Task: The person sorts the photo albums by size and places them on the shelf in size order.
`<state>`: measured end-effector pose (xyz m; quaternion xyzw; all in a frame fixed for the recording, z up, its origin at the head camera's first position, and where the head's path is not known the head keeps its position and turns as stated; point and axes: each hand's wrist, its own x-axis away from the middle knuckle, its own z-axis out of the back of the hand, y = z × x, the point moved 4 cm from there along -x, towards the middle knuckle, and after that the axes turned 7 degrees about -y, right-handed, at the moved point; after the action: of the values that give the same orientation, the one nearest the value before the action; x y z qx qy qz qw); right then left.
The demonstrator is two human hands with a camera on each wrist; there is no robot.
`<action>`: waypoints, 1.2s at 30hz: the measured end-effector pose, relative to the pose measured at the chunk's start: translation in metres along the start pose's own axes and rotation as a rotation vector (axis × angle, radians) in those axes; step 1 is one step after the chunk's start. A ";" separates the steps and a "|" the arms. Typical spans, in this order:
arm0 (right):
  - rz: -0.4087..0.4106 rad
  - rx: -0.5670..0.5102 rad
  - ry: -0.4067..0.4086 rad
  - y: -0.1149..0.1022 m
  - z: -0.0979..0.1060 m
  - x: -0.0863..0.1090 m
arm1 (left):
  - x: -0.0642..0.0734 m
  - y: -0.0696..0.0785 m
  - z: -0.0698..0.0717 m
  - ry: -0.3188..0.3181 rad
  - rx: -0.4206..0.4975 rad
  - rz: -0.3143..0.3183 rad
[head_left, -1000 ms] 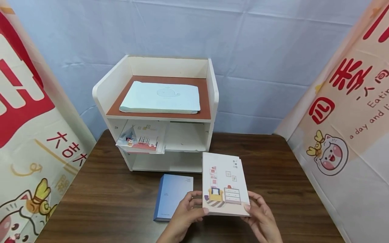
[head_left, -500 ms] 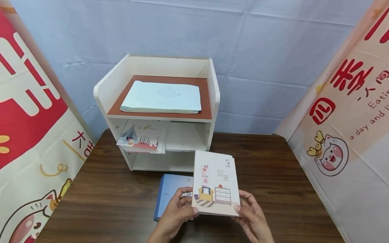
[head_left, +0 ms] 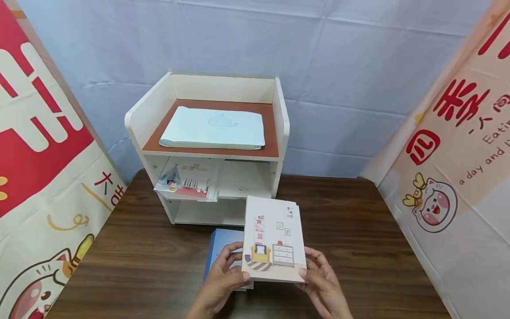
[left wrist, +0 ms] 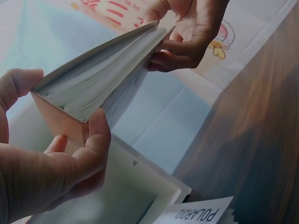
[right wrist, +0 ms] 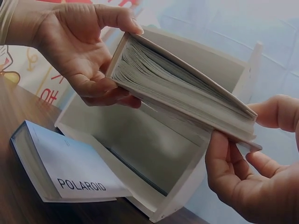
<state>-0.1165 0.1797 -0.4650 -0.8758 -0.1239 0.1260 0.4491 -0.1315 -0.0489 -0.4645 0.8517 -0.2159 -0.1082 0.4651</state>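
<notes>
A white photo album (head_left: pixel 272 235) with a drawn armchair and drawers on its cover is held above the table between both hands. My left hand (head_left: pixel 219 279) pinches its left lower edge, thumb on the cover and fingers beneath. On the opposite side my right hand (head_left: pixel 324 283) grips the lower right corner likewise. Thick pages show between the covers of the white album (right wrist: pixel 177 88) in the right wrist view. Partly hidden behind the left hand and the white album, a blue album (head_left: pixel 225 237) lies on the table; "POLAROID" is printed on the blue album (right wrist: pixel 70 163).
Beyond the hands stands a white shelf unit (head_left: pixel 280 119). A pale whale-printed book or pad (head_left: pixel 211 128) lies on its brown top. Its middle shelf holds illustrated booklets or papers (head_left: pixel 189 181) at the left, jutting past the front edge. Printed cloths hang either side of the wooden table (head_left: pixel 358 248).
Both hands have carried the white album leftward, so it now covers more of the blue album. The grip looks the same, and the shelf's contents have stayed put.
</notes>
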 end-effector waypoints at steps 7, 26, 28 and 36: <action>-0.049 0.073 0.071 0.002 -0.009 -0.007 | 0.006 0.009 0.007 -0.022 0.015 -0.050; -0.008 -0.065 -0.036 0.019 -0.039 -0.036 | 0.017 0.035 0.033 0.048 -0.004 -0.148; -0.016 -0.064 -0.020 0.021 -0.041 -0.038 | 0.018 0.038 0.034 0.052 0.003 -0.166; -0.029 -0.054 0.028 0.027 -0.051 -0.045 | 0.019 0.043 0.039 0.060 0.029 -0.224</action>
<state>-0.1391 0.1113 -0.4535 -0.8874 -0.1336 0.1039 0.4288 -0.1412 -0.1077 -0.4492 0.8800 -0.1068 -0.1308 0.4440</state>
